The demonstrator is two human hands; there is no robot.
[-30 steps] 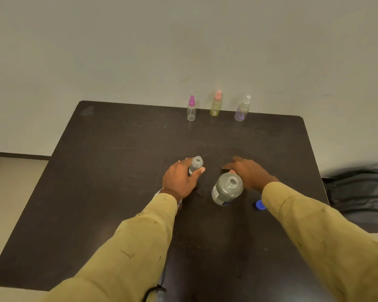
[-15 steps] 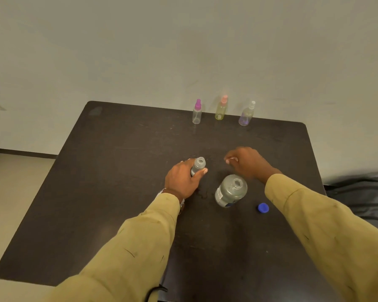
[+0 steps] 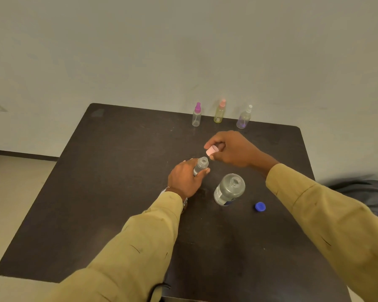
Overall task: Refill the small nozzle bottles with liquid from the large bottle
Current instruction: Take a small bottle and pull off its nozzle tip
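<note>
While the small open bottle (image 3: 201,165) stands near the middle of the tabletop (image 3: 118,182), it is gripped round its body by the left hand (image 3: 184,182), presumably so that it cannot tip while its neck is uncovered. Just beyond and above its mouth a pink nozzle (image 3: 212,151) is pinched between the thumb and fingertips of the right hand (image 3: 232,149), apart from the neck. The step in hand is judged to be the fitting of that nozzle, though how full the bottle is cannot be told.

The large bottle (image 3: 229,189) is set upright just to the right of the small one, uncapped and within easy reach for pouring. Its blue cap (image 3: 260,207) lies on the tabletop beside it, towards the right edge, out of the way of both hands.

Along the far edge three more small bottles are lined up, well apart from the work — a purple-topped bottle (image 3: 196,116), a yellowish bottle (image 3: 219,113) and a white-topped bottle (image 3: 244,119) — all with tops on. A dark bag (image 3: 367,192) is seen off the right edge.
</note>
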